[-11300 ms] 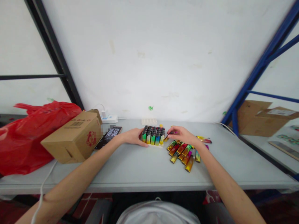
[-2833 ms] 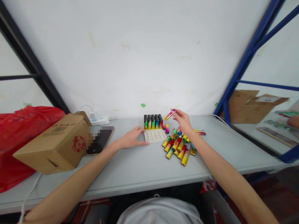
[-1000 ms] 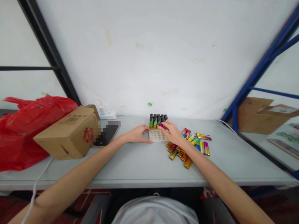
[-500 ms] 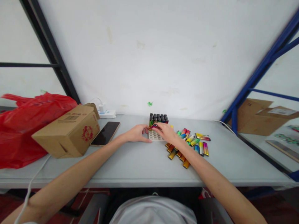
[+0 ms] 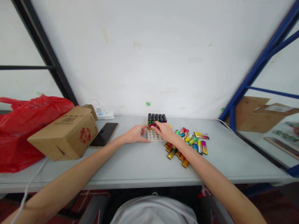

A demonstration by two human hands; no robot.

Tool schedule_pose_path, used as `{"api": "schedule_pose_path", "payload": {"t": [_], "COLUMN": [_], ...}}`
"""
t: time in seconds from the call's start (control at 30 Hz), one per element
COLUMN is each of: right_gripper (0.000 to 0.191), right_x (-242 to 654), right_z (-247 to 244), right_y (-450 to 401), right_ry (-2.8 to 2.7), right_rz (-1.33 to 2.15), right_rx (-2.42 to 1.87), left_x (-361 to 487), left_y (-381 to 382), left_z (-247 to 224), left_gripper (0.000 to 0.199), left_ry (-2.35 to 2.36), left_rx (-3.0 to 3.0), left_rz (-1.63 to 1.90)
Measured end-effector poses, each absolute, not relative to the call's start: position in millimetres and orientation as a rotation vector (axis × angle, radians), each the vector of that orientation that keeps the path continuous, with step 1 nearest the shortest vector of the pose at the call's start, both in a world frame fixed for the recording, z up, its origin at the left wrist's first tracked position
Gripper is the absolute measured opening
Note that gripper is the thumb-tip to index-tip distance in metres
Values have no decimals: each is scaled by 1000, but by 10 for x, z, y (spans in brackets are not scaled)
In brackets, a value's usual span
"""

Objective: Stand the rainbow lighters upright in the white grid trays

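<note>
A white tray (image 5: 153,136) with rows of holes lies on the table; its back rows hold upright lighters (image 5: 158,117) with black tops. My right hand (image 5: 164,130) is over the tray, pinching a pink-and-gold lighter (image 5: 152,125) between thumb and fingers, just in front of the standing ones. At the tray's left side is my left hand (image 5: 135,134), fingers curled and thumb stretched along the front left corner, with a gap between them. Its fingertips are close to the held lighter; whether they touch it I cannot tell. Loose colourful lighters (image 5: 179,152) lie in a pile beneath my right forearm.
Left of my hands are a dark phone (image 5: 104,134), a cardboard box (image 5: 67,132), a red plastic bag (image 5: 21,130) and a white power strip (image 5: 105,115). A white wall stands behind the table (image 5: 130,165). Blue shelf posts (image 5: 252,74) and flattened cardboard (image 5: 253,113) are at the right.
The lighter in my right hand has tipped more upright over the tray. My left hand keeps its place by the tray. The whole view has shifted slightly.
</note>
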State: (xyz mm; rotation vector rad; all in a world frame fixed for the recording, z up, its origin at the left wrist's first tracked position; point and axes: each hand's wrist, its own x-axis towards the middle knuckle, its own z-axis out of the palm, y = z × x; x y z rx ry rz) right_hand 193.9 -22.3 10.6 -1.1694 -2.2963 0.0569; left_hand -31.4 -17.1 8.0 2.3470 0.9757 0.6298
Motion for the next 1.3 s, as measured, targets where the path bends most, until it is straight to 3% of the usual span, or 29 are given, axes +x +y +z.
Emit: {"api": "schedule_pose_path", "payload": {"t": [0.27,0.6,0.73,0.93,1.3], "right_gripper": [19,23,28,41,42], "right_x": [1938,2403,2836,3711,4272], "right_z": [128,315,413,383,382], "right_y": [-284,-346,-326,-235,-338], "right_ry": [-2353,-2267,-2256,-1979,-1859], "right_rz": [20,23,-52,-21,509], "right_rx": [-1251,-1232,-1525,-2355,-2437], "left_x": [-272,-349,-385,-400,-396], "left_y": [-191,-162,-160,-182,-176], "left_z": [87,200,240,307,264], "left_gripper": [77,74,73,70,69], "left_ry": [986,1144,1149,1172,1159], "left_rx": [2285,2449,2508,2533,2518], "left_rz": [672,427,355,295,309]}}
